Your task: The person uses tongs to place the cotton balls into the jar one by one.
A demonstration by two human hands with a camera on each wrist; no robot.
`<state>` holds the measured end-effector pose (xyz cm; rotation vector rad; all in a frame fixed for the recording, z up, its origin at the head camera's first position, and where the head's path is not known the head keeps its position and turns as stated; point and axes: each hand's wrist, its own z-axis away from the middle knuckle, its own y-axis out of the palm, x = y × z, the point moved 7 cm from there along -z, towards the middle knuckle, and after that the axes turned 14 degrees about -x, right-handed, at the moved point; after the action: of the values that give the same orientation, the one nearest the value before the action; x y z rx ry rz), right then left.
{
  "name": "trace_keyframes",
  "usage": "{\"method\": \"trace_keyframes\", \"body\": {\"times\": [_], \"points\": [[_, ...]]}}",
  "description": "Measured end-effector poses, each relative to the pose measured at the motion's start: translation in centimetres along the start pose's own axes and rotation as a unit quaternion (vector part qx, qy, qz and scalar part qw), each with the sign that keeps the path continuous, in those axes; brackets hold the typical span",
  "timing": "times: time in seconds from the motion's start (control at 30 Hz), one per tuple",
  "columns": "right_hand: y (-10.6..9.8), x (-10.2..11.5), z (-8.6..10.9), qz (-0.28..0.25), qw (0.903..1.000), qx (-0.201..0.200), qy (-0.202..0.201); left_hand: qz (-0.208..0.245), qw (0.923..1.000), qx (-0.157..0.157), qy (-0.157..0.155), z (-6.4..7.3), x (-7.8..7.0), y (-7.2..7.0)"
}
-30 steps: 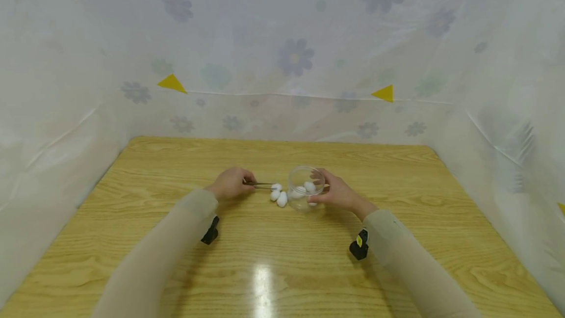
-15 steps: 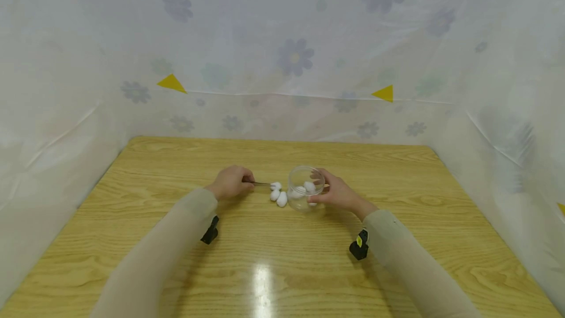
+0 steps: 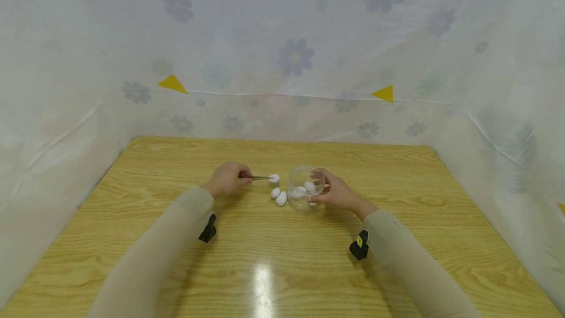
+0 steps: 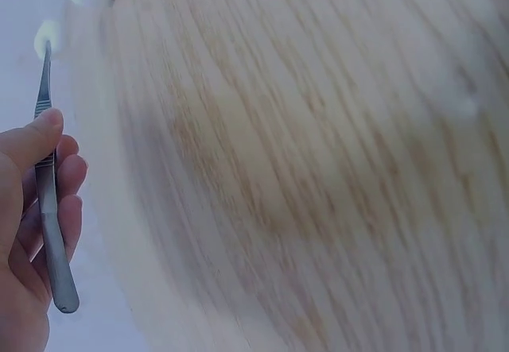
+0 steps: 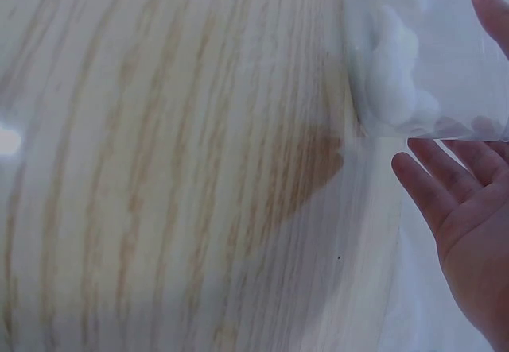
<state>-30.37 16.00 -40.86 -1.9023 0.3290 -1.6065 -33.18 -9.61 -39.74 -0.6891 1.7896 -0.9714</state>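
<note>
My left hand [image 3: 228, 179] pinches metal tweezers [image 4: 49, 201] between thumb and fingers. At their tips is a white cotton ball [image 3: 274, 178], lifted off the table. Two more cotton balls [image 3: 281, 199] lie close together just left of a clear round jar [image 3: 293, 201]. Inside the jar are several cotton balls [image 5: 392, 74], gathered toward its bottom. My right hand [image 3: 339, 193] holds the jar from its right side, thumb in front and fingers behind. The jar stands upright with its top uncovered.
The wood-grain table [image 3: 282, 249] stretches out all around the hands. A pale floral curtain [image 3: 247, 63] closes off the back and both sides. Each wrist carries a small black camera [image 3: 208, 228].
The tweezers have closed on the farthest cotton ball and raised it away from the other two. My left hand has shifted slightly up and left. The right hand and jar have stayed put.
</note>
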Motion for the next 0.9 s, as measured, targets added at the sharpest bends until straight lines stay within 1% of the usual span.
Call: {"method": "trace_keyframes", "body": {"times": [0.23,0.4,0.5,0.57,0.63,0.73,0.8,0.9], "points": [[0.0,0.0,0.1,-0.001,1.0000,0.001,-0.001,0.006,0.9999,-0.007,-0.005,-0.1,0.3,-0.4],[0.1,0.0,0.1,0.004,1.0000,-0.002,-0.001,0.026,0.9996,-0.004,-0.008,0.0,0.4,-0.9],[0.0,0.1,0.1,0.007,1.0000,-0.002,-0.001,0.045,0.9990,-0.007,-0.002,0.2,0.1,-1.6],[0.0,0.1,0.1,0.007,1.0000,-0.002,-0.001,0.053,0.9984,-0.012,0.011,0.2,-0.2,-2.0],[0.0,0.1,0.1,0.006,1.0000,-0.002,0.000,0.057,0.9982,-0.015,0.013,0.3,-0.3,-2.3],[0.0,0.1,0.1,0.006,1.0000,-0.002,-0.001,0.055,0.9983,-0.016,0.004,0.2,-0.1,-2.4],[-0.1,0.2,0.1,0.006,1.0000,-0.002,-0.001,0.053,0.9984,-0.014,-0.011,0.2,0.0,-2.4],[-0.1,0.1,0.1,0.007,1.0000,-0.002,-0.002,0.051,0.9985,-0.011,-0.017,0.0,0.1,-2.5]]}}
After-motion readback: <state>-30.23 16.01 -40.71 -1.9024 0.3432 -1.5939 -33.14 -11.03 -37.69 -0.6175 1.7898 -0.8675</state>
